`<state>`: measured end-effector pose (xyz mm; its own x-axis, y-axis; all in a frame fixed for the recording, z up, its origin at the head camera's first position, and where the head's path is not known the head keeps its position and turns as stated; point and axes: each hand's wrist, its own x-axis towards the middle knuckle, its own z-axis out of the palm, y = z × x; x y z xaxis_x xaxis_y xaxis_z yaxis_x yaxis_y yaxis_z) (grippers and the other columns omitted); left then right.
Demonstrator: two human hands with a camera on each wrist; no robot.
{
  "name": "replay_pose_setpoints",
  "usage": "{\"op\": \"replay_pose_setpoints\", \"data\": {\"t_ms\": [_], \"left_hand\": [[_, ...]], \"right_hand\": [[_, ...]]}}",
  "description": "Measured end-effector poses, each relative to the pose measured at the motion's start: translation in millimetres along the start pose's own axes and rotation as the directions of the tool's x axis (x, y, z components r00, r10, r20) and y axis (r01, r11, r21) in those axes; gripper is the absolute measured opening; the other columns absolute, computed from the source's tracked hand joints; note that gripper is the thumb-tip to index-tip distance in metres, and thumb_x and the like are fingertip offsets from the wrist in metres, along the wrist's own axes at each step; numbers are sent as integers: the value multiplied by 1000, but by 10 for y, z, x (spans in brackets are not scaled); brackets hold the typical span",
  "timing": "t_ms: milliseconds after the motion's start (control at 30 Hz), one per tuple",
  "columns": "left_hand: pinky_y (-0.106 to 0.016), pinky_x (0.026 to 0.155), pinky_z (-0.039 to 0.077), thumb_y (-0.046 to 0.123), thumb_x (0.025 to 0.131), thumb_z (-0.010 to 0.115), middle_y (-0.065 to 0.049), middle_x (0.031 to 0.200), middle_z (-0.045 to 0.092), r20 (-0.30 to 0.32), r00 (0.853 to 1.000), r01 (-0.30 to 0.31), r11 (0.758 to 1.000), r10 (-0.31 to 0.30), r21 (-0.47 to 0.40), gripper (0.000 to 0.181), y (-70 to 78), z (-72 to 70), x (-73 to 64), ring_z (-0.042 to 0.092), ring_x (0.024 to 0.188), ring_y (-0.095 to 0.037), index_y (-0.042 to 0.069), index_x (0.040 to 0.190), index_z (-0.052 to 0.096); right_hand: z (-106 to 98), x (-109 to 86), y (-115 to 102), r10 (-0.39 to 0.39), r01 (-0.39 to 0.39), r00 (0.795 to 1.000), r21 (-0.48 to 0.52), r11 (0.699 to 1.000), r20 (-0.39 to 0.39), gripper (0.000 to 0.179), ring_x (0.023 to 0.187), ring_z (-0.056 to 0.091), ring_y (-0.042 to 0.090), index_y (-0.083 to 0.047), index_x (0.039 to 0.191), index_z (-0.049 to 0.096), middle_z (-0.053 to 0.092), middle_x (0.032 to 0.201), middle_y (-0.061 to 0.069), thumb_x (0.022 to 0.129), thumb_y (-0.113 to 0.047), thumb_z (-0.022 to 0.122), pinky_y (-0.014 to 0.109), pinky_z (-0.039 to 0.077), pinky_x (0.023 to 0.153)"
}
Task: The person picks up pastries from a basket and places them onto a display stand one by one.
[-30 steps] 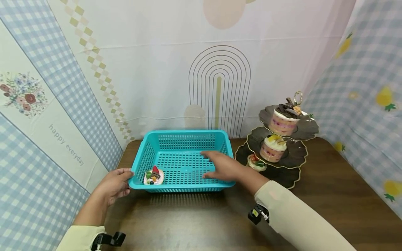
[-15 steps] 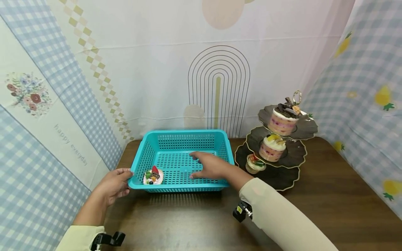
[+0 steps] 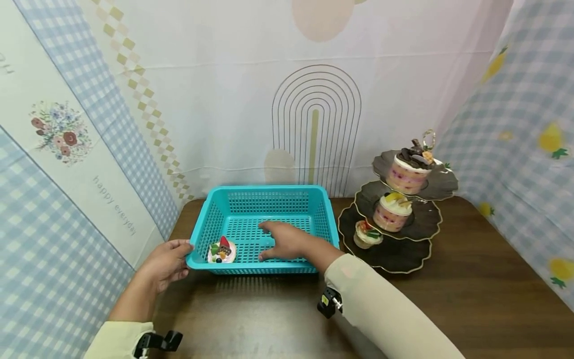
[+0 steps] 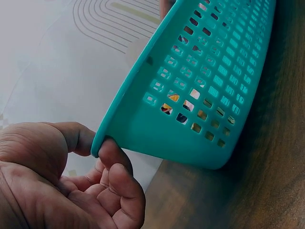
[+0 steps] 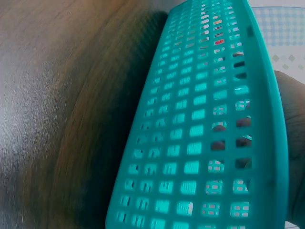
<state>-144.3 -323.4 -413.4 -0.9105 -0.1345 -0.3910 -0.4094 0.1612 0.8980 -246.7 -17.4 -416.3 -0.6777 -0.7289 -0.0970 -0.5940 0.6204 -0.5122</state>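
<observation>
A turquoise plastic basket [image 3: 269,189] with slotted walls stands on the table. My left hand [image 3: 165,263] pinches its near left corner, and the left wrist view shows the rim [image 4: 125,87] between thumb and forefinger. In the basket's near left corner lies a small round cake [image 3: 221,253] with pink cream, a strawberry and green pieces on top. Over the middle of the basket is my right hand [image 3: 287,240], thumb and fingers spread apart with nothing between them, a short way right of the cake. The basket wall [image 5: 190,119] mostly hides that hand in the right wrist view.
Right of the basket rises a three-tier dark stand [image 3: 403,258] with gold edges. It carries a chocolate-topped cake [image 3: 405,177], a cream-topped cake [image 3: 391,215] and a cupcake [image 3: 366,236]. A hanging cloth [image 3: 215,99] backs the wooden table [image 3: 251,319].
My right hand has moved left across the basket, away from the stand and nearer the small cake. My left hand has stayed on the basket corner.
</observation>
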Motion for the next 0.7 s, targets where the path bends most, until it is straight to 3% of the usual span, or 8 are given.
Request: {"op": "replay_pose_setpoints", "data": {"t_ms": [700], "left_hand": [[-27, 61, 55, 19, 109, 45, -1, 82, 59, -20, 1000, -19, 1000, 19, 3, 39, -9, 34, 3, 58, 68, -11, -6, 138, 42]], "right_hand": [[247, 355, -141, 7, -4, 998, -39, 999, 58, 73, 129, 56, 24, -4, 151, 48, 59, 142, 12, 92, -35, 79, 37, 48, 105]]}}
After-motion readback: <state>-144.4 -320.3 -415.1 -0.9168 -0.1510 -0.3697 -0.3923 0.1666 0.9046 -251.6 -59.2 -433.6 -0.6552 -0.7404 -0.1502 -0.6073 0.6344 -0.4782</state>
